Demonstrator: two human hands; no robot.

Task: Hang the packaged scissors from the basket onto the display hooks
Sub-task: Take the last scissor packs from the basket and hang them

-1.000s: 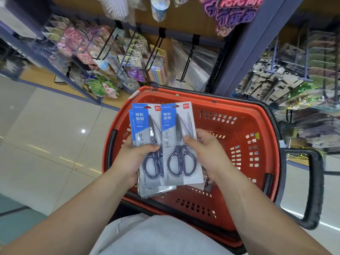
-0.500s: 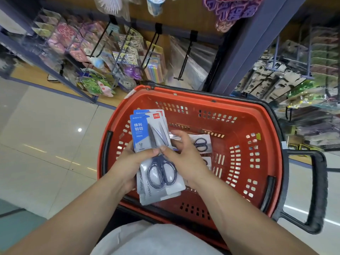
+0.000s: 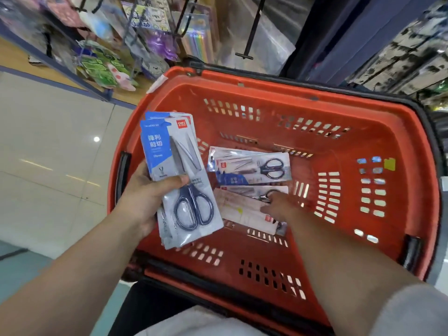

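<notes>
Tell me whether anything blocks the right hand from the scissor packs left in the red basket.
Nothing visible does. The right hand touches the lower flat packaged scissors on the floor of the red plastic basket; a second pack lies uncovered just beyond.

Glossy pale floor tiles (image 3: 48,166) reflect a light spot (image 3: 96,139) beside crowded merchandise racks (image 3: 101,57) and a dark blue post (image 3: 339,37).

A stack of blue-and-grey scissor packs (image 3: 184,180) tilts over the left side of the red basket (image 3: 315,93); more packs (image 3: 249,168) lie flat on its floor. Black hooks (image 3: 252,27) hang far.
</notes>
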